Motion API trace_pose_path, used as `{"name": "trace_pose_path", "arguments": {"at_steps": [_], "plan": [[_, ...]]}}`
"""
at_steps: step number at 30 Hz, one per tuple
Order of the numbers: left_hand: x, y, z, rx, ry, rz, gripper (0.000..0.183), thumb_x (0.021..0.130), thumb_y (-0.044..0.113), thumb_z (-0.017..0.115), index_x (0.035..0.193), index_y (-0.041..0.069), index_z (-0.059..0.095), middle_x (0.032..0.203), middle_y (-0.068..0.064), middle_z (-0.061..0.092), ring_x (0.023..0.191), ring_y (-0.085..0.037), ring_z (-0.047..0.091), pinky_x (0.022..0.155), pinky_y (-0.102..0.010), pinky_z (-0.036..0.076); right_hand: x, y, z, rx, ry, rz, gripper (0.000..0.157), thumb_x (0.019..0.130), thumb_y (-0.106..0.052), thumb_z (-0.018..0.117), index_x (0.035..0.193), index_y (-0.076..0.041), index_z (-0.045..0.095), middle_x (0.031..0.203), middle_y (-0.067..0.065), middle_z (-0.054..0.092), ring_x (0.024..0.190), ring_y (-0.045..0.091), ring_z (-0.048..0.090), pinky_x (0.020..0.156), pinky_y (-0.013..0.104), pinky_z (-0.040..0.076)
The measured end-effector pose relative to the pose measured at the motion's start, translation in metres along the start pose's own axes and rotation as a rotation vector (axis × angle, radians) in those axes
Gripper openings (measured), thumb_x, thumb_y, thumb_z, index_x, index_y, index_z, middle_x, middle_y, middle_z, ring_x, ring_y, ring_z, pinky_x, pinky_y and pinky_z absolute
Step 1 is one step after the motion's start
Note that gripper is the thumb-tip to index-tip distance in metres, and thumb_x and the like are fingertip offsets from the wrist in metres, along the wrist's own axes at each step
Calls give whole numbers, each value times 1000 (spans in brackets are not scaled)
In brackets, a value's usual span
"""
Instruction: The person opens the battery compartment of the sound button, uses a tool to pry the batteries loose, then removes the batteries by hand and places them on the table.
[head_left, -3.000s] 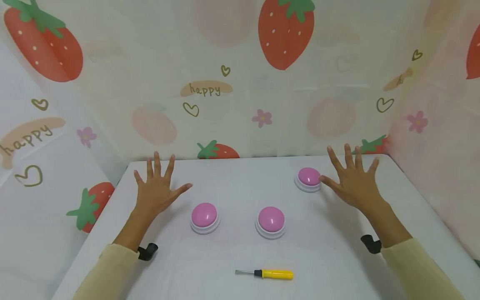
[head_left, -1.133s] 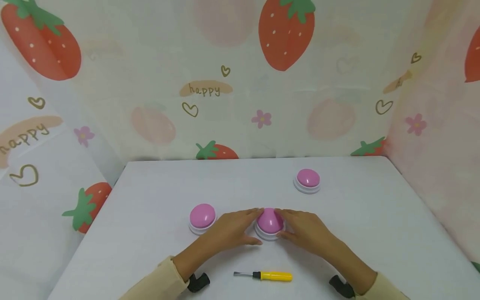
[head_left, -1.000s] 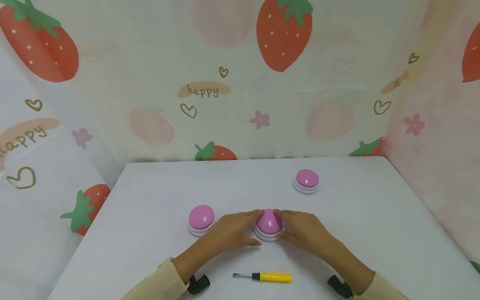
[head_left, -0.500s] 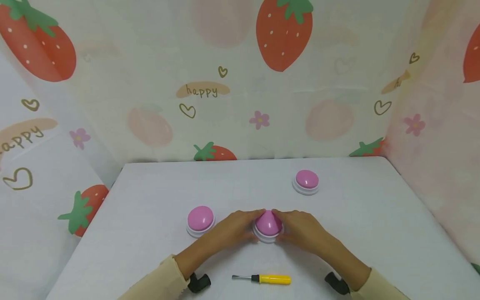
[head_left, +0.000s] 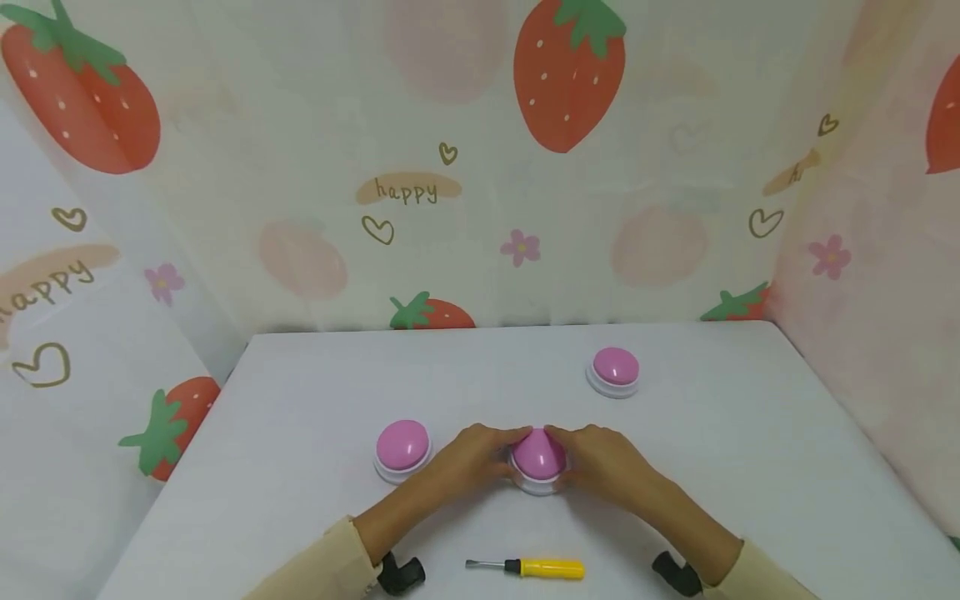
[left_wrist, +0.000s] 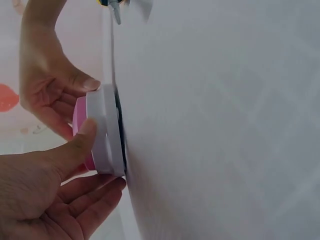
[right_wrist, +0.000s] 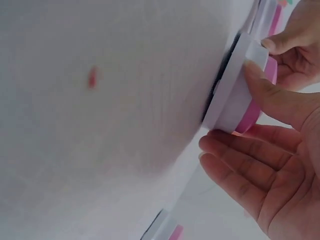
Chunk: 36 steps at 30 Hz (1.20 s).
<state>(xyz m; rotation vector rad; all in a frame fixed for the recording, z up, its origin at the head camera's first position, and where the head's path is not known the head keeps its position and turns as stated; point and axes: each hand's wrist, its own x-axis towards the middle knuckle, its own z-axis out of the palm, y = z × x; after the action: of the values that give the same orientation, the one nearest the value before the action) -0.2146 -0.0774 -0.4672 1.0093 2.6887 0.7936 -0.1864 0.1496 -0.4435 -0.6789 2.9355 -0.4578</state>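
Observation:
Both hands hold the middle push button (head_left: 539,460), a pink dome on a round white base, on the white table. My left hand (head_left: 477,454) grips its left side and my right hand (head_left: 602,457) its right side, with fingertips over the far part of the dome. In the left wrist view, the left thumb (left_wrist: 86,135) presses the white base (left_wrist: 105,150) while the other fingers curve along the side. The right wrist view shows the right thumb (right_wrist: 257,75) on the base too. A dark underside shows along the base's lower edge, close over the table.
A second pink button (head_left: 402,446) stands left of the hands, partly behind the left forearm. Another pink button (head_left: 615,368) is at the back right. A yellow-handled screwdriver (head_left: 551,568) lies in front. Printed cloth walls (head_left: 570,275) enclose the table's back and sides.
Both hands have come from spread, raised positions at the sides to the middle button. Over the last second the thumbs have drawn in against its base. The screwdriver and other buttons stay put.

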Motion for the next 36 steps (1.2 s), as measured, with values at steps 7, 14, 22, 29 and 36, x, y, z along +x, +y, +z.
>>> {"name": "trace_pose_path", "arguments": {"at_steps": [7,14,22,29,36], "plan": [[-7,-3,1,-76,-25,-19,75,81,23,87,148,14,54,142,-1,61,126,-17,60,103,-28,50,-3,2,5,56,10,-67,62,80,-17,87,136,-5,63,116,9,74,105,26,69,92,44,58],[-9,-6,-5,-48,-63,4,85,77,17,90,152,14,49,145,0,58,133,-15,55,108,-28,46,-2,8,3,222,-5,-124,57,87,-5,78,141,-5,59,124,7,71,111,22,68,95,40,57],[-10,-3,-7,-48,-43,23,84,76,13,90,150,9,50,144,-3,59,130,-15,57,107,-27,46,1,12,5,365,-22,-170,57,90,-6,77,142,-1,56,134,12,66,119,26,65,98,41,55],[-13,-3,-11,-99,-14,23,76,82,13,85,149,7,50,144,-5,59,131,-17,57,108,-28,46,3,13,1,444,-23,-181,55,90,-9,77,141,-2,58,131,10,67,112,23,68,95,38,57],[-17,-13,-13,-300,-19,28,73,87,12,81,151,5,47,147,-7,56,130,-17,58,105,-24,47,4,15,-7,531,-20,-192,48,96,-17,72,141,-4,60,135,10,65,109,21,69,90,31,59]]}}
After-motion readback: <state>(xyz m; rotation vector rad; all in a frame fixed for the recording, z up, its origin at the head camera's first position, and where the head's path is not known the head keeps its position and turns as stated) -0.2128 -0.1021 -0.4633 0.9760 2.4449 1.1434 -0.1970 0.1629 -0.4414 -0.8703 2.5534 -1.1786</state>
